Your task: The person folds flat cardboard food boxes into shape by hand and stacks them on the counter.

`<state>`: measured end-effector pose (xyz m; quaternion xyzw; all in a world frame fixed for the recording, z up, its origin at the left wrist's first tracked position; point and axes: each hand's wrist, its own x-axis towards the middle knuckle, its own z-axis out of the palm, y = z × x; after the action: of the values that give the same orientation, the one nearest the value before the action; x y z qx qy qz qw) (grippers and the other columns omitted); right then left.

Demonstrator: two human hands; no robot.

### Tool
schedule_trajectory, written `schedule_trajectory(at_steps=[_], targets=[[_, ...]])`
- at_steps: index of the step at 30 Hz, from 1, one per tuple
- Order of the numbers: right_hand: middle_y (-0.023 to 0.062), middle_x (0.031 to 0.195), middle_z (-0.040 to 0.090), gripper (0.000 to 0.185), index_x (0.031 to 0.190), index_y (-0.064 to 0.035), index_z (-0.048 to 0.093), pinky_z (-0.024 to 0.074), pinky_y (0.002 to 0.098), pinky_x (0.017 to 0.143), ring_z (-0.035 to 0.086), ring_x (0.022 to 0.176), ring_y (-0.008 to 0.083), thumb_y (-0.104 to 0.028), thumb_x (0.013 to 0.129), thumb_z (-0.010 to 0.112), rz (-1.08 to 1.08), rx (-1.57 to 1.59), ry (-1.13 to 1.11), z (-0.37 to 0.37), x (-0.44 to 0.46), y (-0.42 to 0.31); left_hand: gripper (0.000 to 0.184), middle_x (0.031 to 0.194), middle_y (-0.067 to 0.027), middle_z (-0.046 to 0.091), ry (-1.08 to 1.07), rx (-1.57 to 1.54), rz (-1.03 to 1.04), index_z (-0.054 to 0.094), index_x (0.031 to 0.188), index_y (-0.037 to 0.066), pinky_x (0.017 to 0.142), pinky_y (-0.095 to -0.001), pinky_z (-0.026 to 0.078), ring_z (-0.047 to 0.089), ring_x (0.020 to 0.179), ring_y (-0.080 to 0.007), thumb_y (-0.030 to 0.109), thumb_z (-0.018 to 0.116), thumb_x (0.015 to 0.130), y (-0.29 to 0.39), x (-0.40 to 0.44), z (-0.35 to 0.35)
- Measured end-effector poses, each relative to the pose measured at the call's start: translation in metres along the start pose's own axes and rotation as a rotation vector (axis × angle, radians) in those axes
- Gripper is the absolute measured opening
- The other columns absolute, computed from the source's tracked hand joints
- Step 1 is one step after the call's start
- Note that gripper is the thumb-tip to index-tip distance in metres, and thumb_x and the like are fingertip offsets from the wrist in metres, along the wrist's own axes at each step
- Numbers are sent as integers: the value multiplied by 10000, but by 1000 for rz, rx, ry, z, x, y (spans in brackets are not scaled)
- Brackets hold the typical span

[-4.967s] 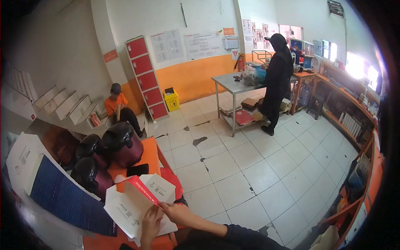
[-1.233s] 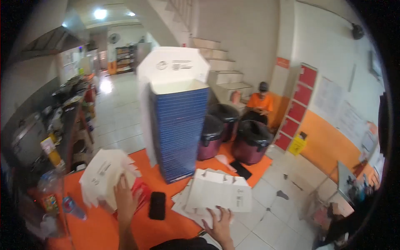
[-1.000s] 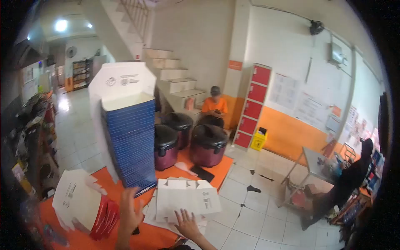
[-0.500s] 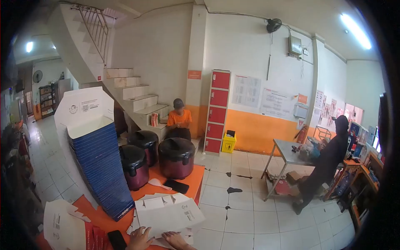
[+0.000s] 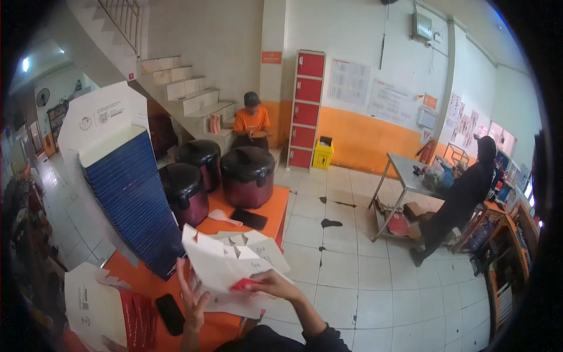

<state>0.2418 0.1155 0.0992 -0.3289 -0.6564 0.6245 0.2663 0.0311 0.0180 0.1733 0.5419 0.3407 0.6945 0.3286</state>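
My right hand (image 5: 271,286) pinches the near edge of a white cardboard box blank (image 5: 212,258), where a bit of red shows. The blank is lifted and tilted above more flat white blanks (image 5: 267,251) on the orange table (image 5: 126,264). My left hand (image 5: 192,296) is at the blank's left side with thumb and fingers spread; whether it touches the cardboard I cannot tell. Left of it lies a black phone (image 5: 170,314). Behind rises a tall leaning stack of nested blue boxes (image 5: 130,196), and red boxes (image 5: 139,321) with a white flap lie at the near left.
Three purple rice cookers (image 5: 247,182) stand at the table's back, with a pink rice paddle (image 5: 224,217) and a second phone (image 5: 250,219) before them. A person in orange (image 5: 252,122) sits by the stairs. Another in dark clothes (image 5: 460,199) stands at a metal table (image 5: 404,176).
Both hands were low over the flat blanks. Now the top blank is raised and tilted in my right hand, and my left hand has opened beside it. The view has tipped downward.
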Motion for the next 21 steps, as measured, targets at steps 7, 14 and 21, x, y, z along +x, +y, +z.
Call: schedule_trajectory(at_steps=[7,14,21], targets=[[-3,707,648,187,914,9,702,453,207,625,545,673,43,-134,798,734,105,-195,-46,-12,-66,-47,406,1453,-128,313,-995,275,170,632,1175,163,1105,-525,241,144,1408,-401,217,707,779,-2,2,7],[111,799,689,193,1008,-3,677,494,304,695,600,681,184,-119,860,633,-142,-320,260,-5,-86,-36,124,1067,21,629,-729,803,482,695,784,108,789,-360,548,565,1125,-330,107,773,687,-25,20,50],[176,892,680,247,1102,0,634,509,342,746,654,790,274,-127,904,560,-112,-464,330,-13,-96,-35,127,942,-68,620,-263,534,150,667,779,5,642,-323,566,647,848,-222,2,758,690,-52,6,40]])
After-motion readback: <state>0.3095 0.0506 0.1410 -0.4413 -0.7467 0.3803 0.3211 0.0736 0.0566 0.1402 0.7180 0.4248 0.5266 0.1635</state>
